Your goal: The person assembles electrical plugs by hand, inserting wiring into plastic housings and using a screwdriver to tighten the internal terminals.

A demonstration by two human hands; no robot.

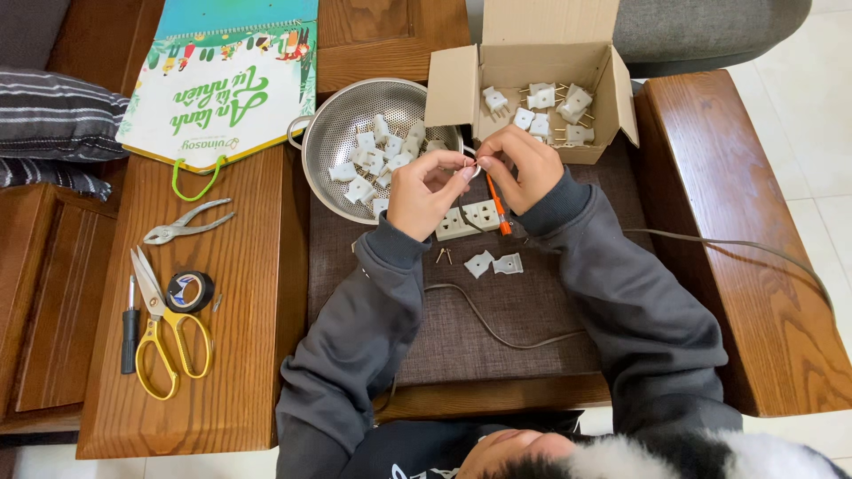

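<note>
A small white plug part (470, 168), at 12 o'clock above the socket block (469, 219), is pinched between the left hand (426, 191) and right hand (524, 164), fingertips closed on it. It is judged light, rigid and slippery, best gripped by its edges.

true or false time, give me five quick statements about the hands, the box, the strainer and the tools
1. The left hand and right hand meet over a small part. True.
2. The cardboard box is shut. False: its flaps are open, with white plugs inside.
3. The metal strainer holds white plastic pieces. True.
4. The yellow scissors lie in the box. False: they lie on the wooden table, beside a black screwdriver.
5. The pliers are in the right hand. False: they lie untouched on the table.
</note>
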